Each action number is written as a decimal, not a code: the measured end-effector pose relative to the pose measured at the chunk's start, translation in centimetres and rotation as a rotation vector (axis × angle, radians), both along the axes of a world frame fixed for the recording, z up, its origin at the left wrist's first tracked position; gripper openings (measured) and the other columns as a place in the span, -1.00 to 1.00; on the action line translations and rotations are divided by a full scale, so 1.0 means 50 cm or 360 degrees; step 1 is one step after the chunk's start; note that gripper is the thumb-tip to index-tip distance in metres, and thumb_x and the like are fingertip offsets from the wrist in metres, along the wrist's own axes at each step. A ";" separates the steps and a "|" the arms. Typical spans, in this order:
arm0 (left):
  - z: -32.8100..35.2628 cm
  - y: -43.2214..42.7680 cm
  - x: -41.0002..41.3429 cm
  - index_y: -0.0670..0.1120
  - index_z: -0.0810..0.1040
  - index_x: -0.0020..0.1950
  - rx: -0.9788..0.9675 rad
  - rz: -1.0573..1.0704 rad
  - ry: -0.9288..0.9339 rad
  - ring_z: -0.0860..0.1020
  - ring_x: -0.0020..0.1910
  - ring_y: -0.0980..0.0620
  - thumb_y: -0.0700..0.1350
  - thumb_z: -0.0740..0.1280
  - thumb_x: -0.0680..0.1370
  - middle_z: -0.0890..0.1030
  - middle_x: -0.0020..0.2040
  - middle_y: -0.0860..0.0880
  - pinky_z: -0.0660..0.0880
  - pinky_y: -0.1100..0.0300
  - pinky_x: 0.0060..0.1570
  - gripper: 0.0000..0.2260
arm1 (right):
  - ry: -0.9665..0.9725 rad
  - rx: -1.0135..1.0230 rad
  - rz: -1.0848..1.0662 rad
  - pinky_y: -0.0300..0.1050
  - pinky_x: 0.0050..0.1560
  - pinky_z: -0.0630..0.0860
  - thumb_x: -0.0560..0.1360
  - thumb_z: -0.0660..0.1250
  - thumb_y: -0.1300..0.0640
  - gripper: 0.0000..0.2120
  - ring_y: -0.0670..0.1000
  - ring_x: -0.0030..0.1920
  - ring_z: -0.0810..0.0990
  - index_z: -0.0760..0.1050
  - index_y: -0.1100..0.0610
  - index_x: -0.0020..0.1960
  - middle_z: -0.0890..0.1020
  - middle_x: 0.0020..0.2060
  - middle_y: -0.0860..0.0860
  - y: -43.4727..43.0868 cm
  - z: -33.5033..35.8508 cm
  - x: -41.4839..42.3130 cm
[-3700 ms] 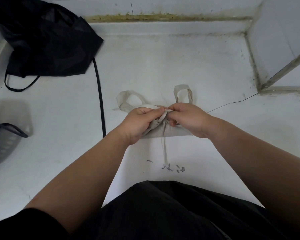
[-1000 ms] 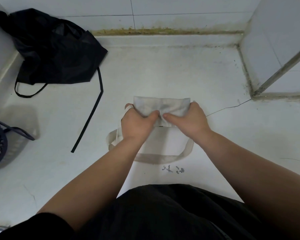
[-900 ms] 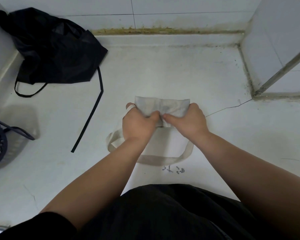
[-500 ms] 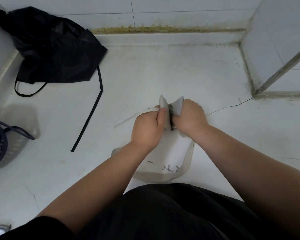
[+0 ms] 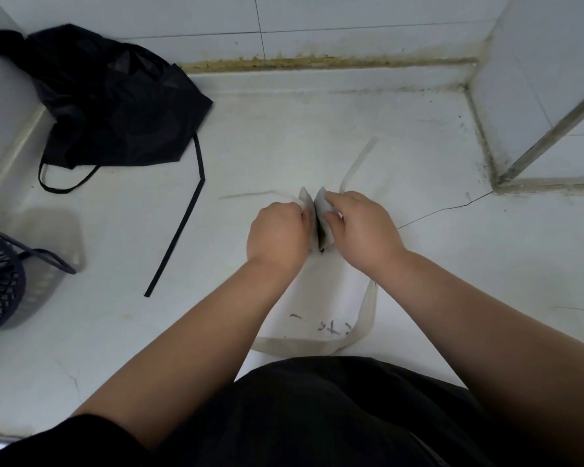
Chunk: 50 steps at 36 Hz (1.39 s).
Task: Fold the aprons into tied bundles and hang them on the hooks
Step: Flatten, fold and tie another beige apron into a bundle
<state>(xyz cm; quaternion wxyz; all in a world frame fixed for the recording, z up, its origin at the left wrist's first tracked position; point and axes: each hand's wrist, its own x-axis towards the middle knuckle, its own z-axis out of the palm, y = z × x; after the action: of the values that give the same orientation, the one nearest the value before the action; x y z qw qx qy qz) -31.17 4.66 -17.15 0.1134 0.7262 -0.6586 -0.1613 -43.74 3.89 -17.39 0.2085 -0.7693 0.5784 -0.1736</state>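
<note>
At the centre of the white surface point(image 5: 317, 123), the left hand point(image 5: 277, 234) and right hand point(image 5: 361, 227) press together around the folded beige apron point(image 5: 323, 205), each with fingers curled onto one half of the bundle, which stands on edge between them. One strap point(image 5: 358, 163) runs off toward 1 o'clock and a loop point(image 5: 364, 318) trails toward 6 o'clock, though the left hand's exact hold seems partly hidden. A black apron point(image 5: 115, 99) lies crumpled at 10 o'clock, and a dark basket point(image 5: 0, 281) sits at 9 o'clock.
</note>
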 end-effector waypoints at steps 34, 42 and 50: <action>-0.037 0.020 0.015 -0.02 0.61 0.06 -0.0278 0.0093 0.1309 0.55 0.02 0.11 -0.24 0.29 0.59 0.61 -0.03 0.07 0.45 0.32 0.09 -0.83 | -0.0928 0.0341 -0.0224 -0.47 -0.21 0.34 0.58 0.24 0.24 -0.83 -0.34 -0.28 0.51 0.60 0.20 0.02 0.58 -0.27 -0.17 -0.005 -0.021 0.005; -0.057 0.036 0.012 0.23 0.57 -0.05 -0.0463 0.0150 0.1304 0.57 0.06 0.00 -0.13 0.29 0.55 0.61 -0.08 0.24 0.49 0.10 0.11 -0.77 | -0.0739 0.0460 -0.0303 -0.26 0.00 0.40 0.58 0.25 0.14 -0.79 -0.01 0.07 0.58 0.52 0.16 0.17 0.64 0.06 0.04 -0.025 -0.012 0.013; -0.038 0.028 0.020 0.12 0.39 -0.08 -0.0242 0.0184 0.1382 0.56 -0.19 0.23 -0.18 0.37 0.54 0.61 -0.27 0.17 0.41 0.43 -0.15 -0.77 | -0.0864 0.0624 -0.0177 -0.02 0.08 0.50 0.58 0.24 0.22 -0.84 0.14 -0.04 0.60 0.60 0.21 0.01 0.65 -0.01 0.22 -0.010 -0.003 0.001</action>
<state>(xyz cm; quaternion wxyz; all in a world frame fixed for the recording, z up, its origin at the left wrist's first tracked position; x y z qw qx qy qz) -30.15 6.06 -19.07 0.4414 0.6164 -0.5181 -0.3959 -43.69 3.41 -17.53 0.4891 -0.6077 0.5651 -0.2685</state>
